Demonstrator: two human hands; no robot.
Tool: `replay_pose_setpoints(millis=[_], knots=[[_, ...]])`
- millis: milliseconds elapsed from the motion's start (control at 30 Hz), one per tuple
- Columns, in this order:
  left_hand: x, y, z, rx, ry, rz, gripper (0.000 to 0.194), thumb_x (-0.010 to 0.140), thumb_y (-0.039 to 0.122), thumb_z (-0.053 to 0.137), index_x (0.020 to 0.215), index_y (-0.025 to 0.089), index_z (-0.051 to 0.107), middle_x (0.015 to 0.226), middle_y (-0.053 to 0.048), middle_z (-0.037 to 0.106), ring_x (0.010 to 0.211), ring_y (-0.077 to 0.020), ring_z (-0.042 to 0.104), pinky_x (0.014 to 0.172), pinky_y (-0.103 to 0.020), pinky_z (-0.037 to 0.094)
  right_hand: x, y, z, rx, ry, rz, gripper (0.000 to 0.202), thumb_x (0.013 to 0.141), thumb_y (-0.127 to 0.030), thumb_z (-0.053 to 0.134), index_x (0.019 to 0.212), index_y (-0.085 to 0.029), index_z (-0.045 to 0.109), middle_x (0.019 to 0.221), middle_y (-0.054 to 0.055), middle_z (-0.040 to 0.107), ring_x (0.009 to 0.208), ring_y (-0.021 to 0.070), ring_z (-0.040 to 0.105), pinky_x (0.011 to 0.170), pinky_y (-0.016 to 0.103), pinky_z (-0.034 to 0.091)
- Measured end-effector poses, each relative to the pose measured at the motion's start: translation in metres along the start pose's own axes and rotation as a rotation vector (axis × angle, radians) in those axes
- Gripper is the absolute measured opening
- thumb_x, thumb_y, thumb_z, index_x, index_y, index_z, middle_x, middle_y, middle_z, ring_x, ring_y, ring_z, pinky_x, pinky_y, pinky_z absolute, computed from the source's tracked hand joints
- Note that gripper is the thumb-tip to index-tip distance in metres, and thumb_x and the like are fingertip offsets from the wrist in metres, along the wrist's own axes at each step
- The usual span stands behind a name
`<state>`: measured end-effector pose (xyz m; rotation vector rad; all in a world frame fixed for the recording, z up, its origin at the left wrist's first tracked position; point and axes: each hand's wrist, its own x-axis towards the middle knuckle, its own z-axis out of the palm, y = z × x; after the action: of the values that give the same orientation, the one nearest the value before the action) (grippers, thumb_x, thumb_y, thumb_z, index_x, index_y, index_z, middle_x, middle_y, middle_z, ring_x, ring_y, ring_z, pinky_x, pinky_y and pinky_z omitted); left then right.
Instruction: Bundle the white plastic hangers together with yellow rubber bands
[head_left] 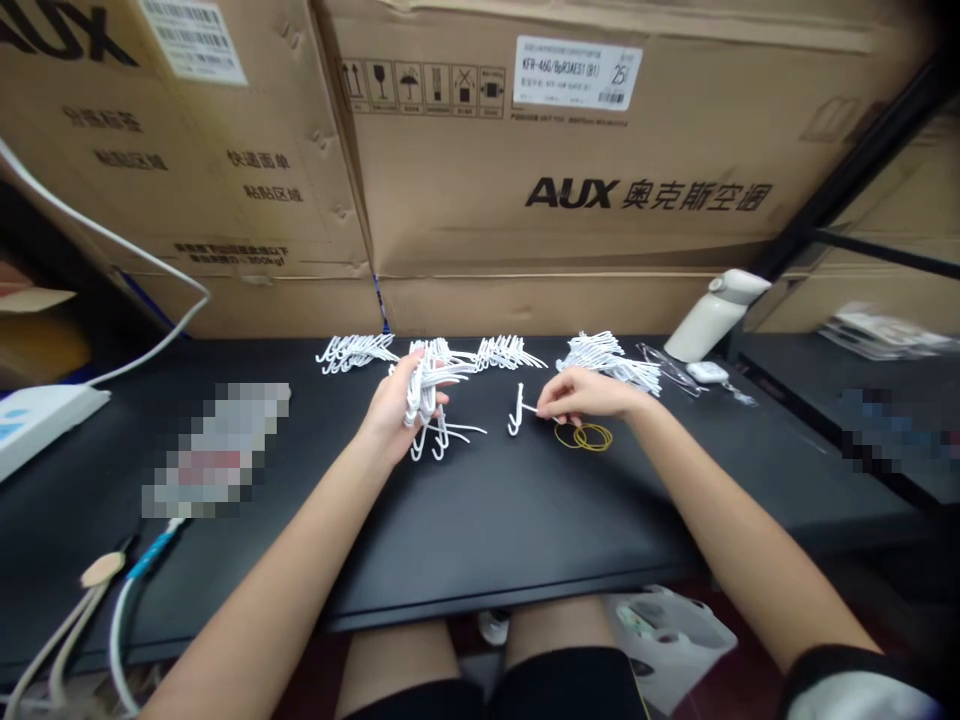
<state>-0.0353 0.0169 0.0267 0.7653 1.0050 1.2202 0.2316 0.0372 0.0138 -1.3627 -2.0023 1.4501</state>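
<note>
My left hand (397, 405) is closed around a bunch of white hooks (424, 390) with long thin stems. Two or so loose white hooks (431, 440) lie on the black tabletop just under that hand. Between finger and thumb, my right hand (581, 393) pinches a single white hook (517, 410), its curved end pointing down and to the left. Yellow rubber bands (592, 438) lie below the right hand. Behind the hands are several piles of white hooks, among them a left pile (356, 350), a middle pile (506, 353) and a right pile (600, 355).
Large cardboard boxes (465, 220) stand along the back. At the right are a white bottle (712, 315), glasses (675, 370) and a small white case (706, 373). A blurred flat object (225, 445) with a cable lies left. The table's front edge (525, 600) runs above my legs.
</note>
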Motion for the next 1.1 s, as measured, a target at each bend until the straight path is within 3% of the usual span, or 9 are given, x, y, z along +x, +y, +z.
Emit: replay_pose_setpoints(millis=[133, 200, 333, 500, 1100], knots=[[-0.004, -0.009, 0.004, 0.294, -0.054, 0.151, 0.029, 0.085, 0.039, 0.056, 0.088, 0.012, 0.064, 0.048, -0.001, 0.060, 0.039, -0.0137, 0.058, 0.036, -0.020, 0.044, 0.003, -0.005, 0.003, 0.331, 0.382, -0.187, 0.028, 0.064, -0.040, 0.076, 0.074, -0.015, 0.069, 0.060, 0.000, 0.059, 0.053, 0.0083, 0.051, 0.050, 0.023, 0.045], [-0.006, -0.014, 0.005, 0.400, -0.126, 0.214, 0.031, 0.081, 0.043, 0.060, 0.088, 0.013, 0.064, 0.052, -0.002, 0.063, 0.041, -0.0152, 0.060, 0.038, -0.021, 0.046, 0.006, -0.008, 0.012, 0.391, 0.461, -0.254, 0.028, 0.065, -0.040, 0.076, 0.074, -0.015, 0.069, 0.058, -0.001, 0.058, 0.051, 0.0079, 0.049, 0.048, 0.023, 0.044], [-0.009, -0.020, 0.006, 0.488, -0.262, 0.263, 0.031, 0.079, 0.045, 0.062, 0.083, 0.014, 0.063, 0.068, -0.003, 0.067, 0.045, -0.0160, 0.063, 0.042, -0.023, 0.048, 0.007, -0.012, 0.027, 0.279, 0.323, -0.290, 0.026, 0.068, -0.039, 0.075, 0.074, -0.014, 0.070, 0.054, -0.002, 0.056, 0.047, 0.0082, 0.048, 0.047, 0.024, 0.042], [-0.010, -0.019, 0.006, 0.501, -0.245, 0.303, 0.029, 0.079, 0.045, 0.064, 0.081, 0.016, 0.064, 0.065, -0.002, 0.065, 0.045, -0.0173, 0.064, 0.042, -0.024, 0.048, 0.002, -0.016, 0.030, 0.204, 0.216, -0.296, 0.025, 0.071, -0.038, 0.072, 0.073, -0.013, 0.068, 0.059, 0.000, 0.059, 0.048, 0.0079, 0.049, 0.049, 0.024, 0.042], [-0.012, -0.019, 0.007, 0.506, -0.224, 0.307, 0.025, 0.078, 0.042, 0.065, 0.078, 0.016, 0.065, 0.059, 0.000, 0.061, 0.044, -0.0161, 0.062, 0.041, -0.022, 0.048, 0.003, -0.019, 0.035, 0.150, 0.331, -0.302, 0.027, 0.070, -0.040, 0.072, 0.073, -0.014, 0.069, 0.061, 0.000, 0.060, 0.048, 0.0082, 0.050, 0.047, 0.023, 0.043]])
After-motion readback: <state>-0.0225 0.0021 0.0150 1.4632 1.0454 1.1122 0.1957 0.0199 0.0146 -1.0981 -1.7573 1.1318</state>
